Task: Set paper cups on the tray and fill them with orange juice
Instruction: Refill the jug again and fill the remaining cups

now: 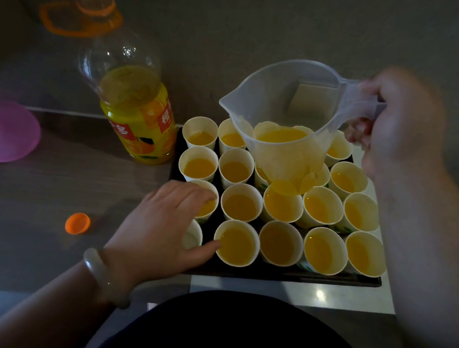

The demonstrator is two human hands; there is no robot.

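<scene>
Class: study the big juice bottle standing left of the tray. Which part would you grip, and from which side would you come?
Probably the orange loop handle at the neck of the bottle, approached from the left. The loop juts out that way, the body looks too wide for one hand, and the filled cups crowd its right side.

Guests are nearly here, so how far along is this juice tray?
Done: paper cups fill the tray, and nearly every visible one holds juice. In hand: the right hand grips the pitcher, little juice inside, above the middle cups; the left hand rests on the near-left cups. Left: the near-left corner cup looks empty.
</scene>
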